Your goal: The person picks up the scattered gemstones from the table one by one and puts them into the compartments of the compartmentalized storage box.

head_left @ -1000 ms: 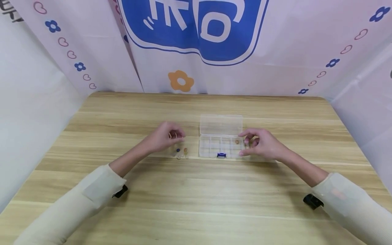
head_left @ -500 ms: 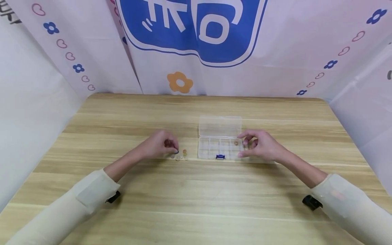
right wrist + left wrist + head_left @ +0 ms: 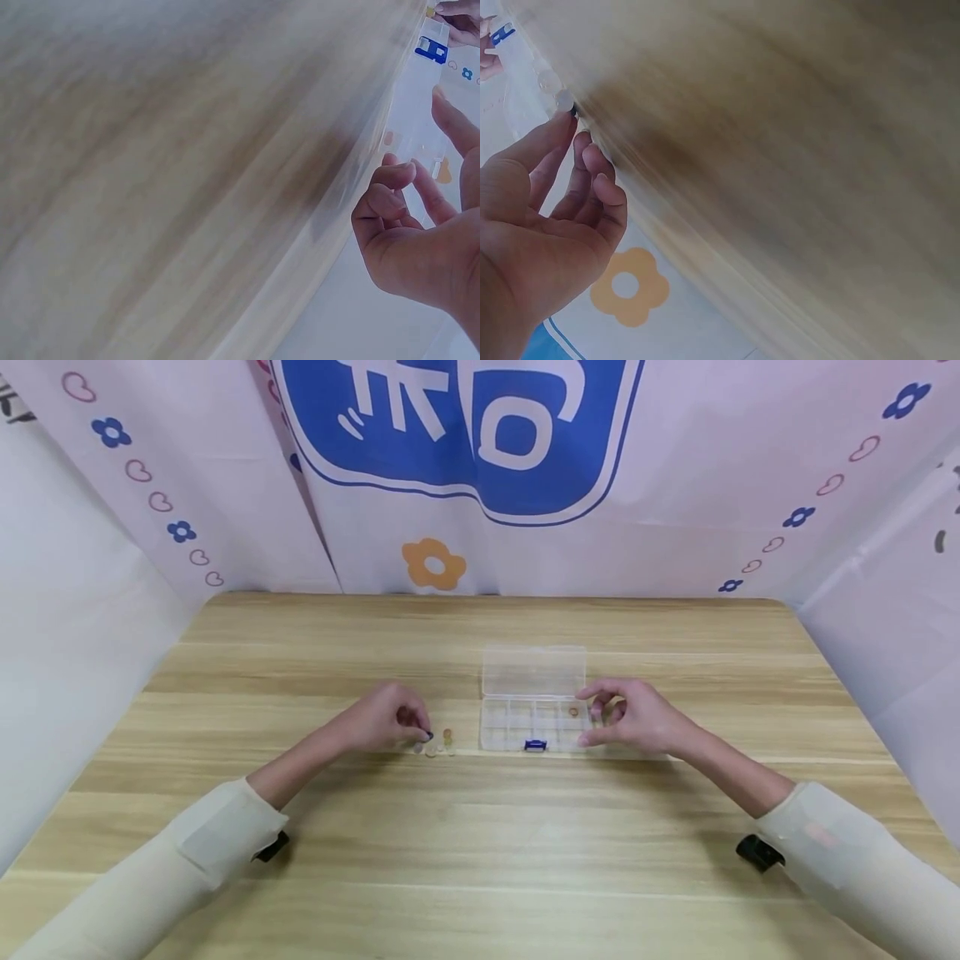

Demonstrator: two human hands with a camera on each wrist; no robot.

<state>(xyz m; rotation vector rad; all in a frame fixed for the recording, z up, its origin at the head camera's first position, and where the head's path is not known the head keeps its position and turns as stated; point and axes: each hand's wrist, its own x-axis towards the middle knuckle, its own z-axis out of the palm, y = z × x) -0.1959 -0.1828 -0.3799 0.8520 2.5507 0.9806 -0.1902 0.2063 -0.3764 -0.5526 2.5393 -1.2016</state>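
My left hand [image 3: 387,718] pinches a small dark blue round piece [image 3: 430,736] between thumb and index finger, low over the table. In the left wrist view only a dark edge of it shows at the fingertips. Beside that hand lie several small round pieces: an orange one [image 3: 447,733] and pale, clear ones [image 3: 564,100]. To their right stands a clear plastic compartment box [image 3: 521,727], lid [image 3: 534,671] folded back, blue latch [image 3: 536,745] in front. My right hand [image 3: 637,717] holds its right end, thumb in front, index finger behind. An orange ring-shaped piece [image 3: 573,712] lies in the back right compartment.
The wooden table [image 3: 480,852] stretches out in front of and around the box. Behind it hangs a white printed cloth [image 3: 645,552] with a blue sign and an orange flower [image 3: 434,564]. White cloth walls stand at both sides.
My left hand has come down toward the loose pieces and taken hold of the dark blue one, then shifted slightly left in view. The right hand keeps its place on the box.
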